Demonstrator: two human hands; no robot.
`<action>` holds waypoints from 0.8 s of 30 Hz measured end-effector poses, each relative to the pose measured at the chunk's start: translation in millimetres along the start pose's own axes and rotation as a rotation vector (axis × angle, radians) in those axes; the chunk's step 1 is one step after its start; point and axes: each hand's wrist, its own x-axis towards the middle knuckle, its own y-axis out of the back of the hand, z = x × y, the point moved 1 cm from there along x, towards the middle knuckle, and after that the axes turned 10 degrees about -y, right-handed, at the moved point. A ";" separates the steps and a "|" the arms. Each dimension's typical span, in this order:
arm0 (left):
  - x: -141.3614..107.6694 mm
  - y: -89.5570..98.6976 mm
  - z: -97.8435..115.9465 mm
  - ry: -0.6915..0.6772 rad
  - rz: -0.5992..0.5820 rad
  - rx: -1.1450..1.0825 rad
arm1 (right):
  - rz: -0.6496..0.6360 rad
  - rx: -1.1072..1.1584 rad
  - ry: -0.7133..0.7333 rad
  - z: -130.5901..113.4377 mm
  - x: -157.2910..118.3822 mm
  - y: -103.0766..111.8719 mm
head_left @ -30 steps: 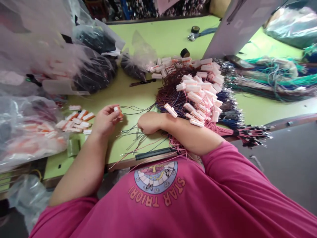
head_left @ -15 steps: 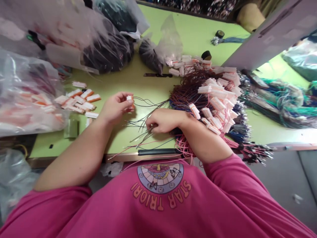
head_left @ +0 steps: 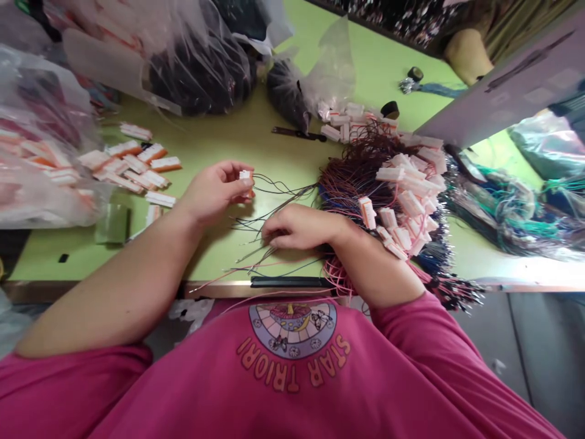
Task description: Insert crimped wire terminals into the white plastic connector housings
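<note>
Between the thumb and fingers of my left hand (head_left: 219, 189) is a white and orange connector housing (head_left: 246, 177). Thin dark wires (head_left: 278, 185) run from it to the right, into a large bundle of wires (head_left: 350, 164). My right hand (head_left: 292, 227) is closed low over the table, its fingertips pinched at several loose dark wires (head_left: 251, 250) whose ends point left. Whether it grips one wire or more is hidden by the fingers. White connectors (head_left: 411, 195) lie heaped on the bundle, beside my right forearm.
Loose white and orange connectors (head_left: 132, 164) lie left of my left hand, near a clear plastic bag (head_left: 50, 177). Bags of dark parts (head_left: 201, 79) stand behind. A dark flat tool (head_left: 297, 134), tape rolls (head_left: 390, 110), a grey post (head_left: 493, 79) and green wires (head_left: 512, 189) are farther right.
The view has shifted and tilted slightly. My left hand still holds the connector. My right hand has moved slightly left along the loose wires, its fingers staying closed.
</note>
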 end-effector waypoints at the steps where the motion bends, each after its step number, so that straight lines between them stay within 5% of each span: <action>1: -0.4 0.0 0.2 0.003 -0.002 -0.005 | 0.003 0.046 0.026 -0.1 -0.5 0.6; 10: -5.3 -3.6 4.9 0.052 -0.121 -0.072 | 0.238 0.123 0.036 -3.2 -1.8 1.3; 24: -1.1 -1.6 0.7 0.042 -0.091 -0.080 | 0.038 -0.231 -0.151 3.3 -1.0 -0.9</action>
